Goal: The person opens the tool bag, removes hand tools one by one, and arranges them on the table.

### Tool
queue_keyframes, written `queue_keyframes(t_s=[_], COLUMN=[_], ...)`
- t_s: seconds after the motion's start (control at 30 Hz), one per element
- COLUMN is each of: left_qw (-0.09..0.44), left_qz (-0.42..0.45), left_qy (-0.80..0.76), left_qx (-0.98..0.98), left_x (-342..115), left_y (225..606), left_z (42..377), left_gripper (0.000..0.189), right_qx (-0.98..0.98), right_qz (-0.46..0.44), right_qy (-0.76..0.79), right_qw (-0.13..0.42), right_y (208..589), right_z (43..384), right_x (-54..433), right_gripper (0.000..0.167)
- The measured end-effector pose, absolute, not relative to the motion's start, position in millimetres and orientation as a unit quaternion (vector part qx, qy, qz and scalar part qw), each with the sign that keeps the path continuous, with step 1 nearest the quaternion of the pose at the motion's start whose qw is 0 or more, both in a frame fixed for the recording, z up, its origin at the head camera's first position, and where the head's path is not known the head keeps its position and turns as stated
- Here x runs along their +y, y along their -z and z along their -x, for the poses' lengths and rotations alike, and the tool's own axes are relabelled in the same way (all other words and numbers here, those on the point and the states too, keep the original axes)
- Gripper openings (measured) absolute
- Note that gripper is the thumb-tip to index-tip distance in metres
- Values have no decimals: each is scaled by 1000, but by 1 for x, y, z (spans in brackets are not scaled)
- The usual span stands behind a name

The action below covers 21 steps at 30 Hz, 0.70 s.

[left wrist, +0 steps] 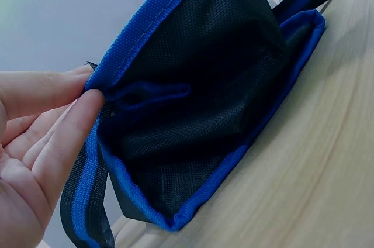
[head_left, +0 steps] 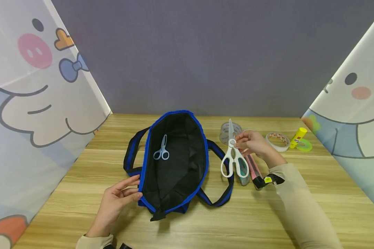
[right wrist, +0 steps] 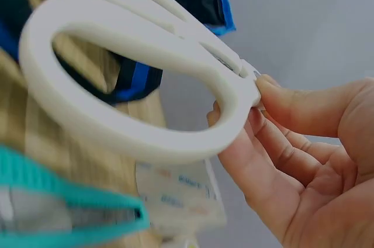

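Note:
A black tote bag with blue trim (head_left: 174, 166) stands with its mouth wide apart on the wooden table. Inside it lies a small pair of light blue scissors (head_left: 162, 150). My left hand (head_left: 119, 199) pinches the bag's left rim between thumb and fingers, as the left wrist view shows at the blue edging (left wrist: 125, 46). To the right of the bag, my right hand (head_left: 255, 147) pinches white-handled scissors (head_left: 233, 155) near their pivot, blades pointing away and handles toward me. In the right wrist view the white handle loops (right wrist: 128, 78) hang off the fingertips, above the table.
Beneath and beside the right hand lie a teal cutter (right wrist: 70, 207), a pink and black tool (head_left: 255, 173) and a clear tape roll (head_left: 225, 133). Farther right are a white-edged tape roll (head_left: 278, 141), a yellow glue stick (head_left: 298, 137) and a green tape roll (head_left: 304, 145).

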<state>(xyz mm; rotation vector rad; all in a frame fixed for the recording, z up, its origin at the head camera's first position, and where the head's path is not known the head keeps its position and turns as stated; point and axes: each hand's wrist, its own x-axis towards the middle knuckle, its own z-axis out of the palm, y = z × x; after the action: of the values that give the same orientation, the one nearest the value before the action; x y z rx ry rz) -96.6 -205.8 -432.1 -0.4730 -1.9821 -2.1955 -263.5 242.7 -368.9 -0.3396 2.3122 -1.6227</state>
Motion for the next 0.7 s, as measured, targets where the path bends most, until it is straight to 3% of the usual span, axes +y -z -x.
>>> queue_keyframes(t_s=[0.7], left_qw=[71], left_qz=[149], left_qy=[732], left_qx=[-661], left_x=[-204], left_y=[431], left_z=[96], left_gripper=[48], right_qx=[808], right_qz=[84], right_qy=[560], right_qw=[162], right_y=[381], right_z=[239], right_x=[309], right_gripper=[29])
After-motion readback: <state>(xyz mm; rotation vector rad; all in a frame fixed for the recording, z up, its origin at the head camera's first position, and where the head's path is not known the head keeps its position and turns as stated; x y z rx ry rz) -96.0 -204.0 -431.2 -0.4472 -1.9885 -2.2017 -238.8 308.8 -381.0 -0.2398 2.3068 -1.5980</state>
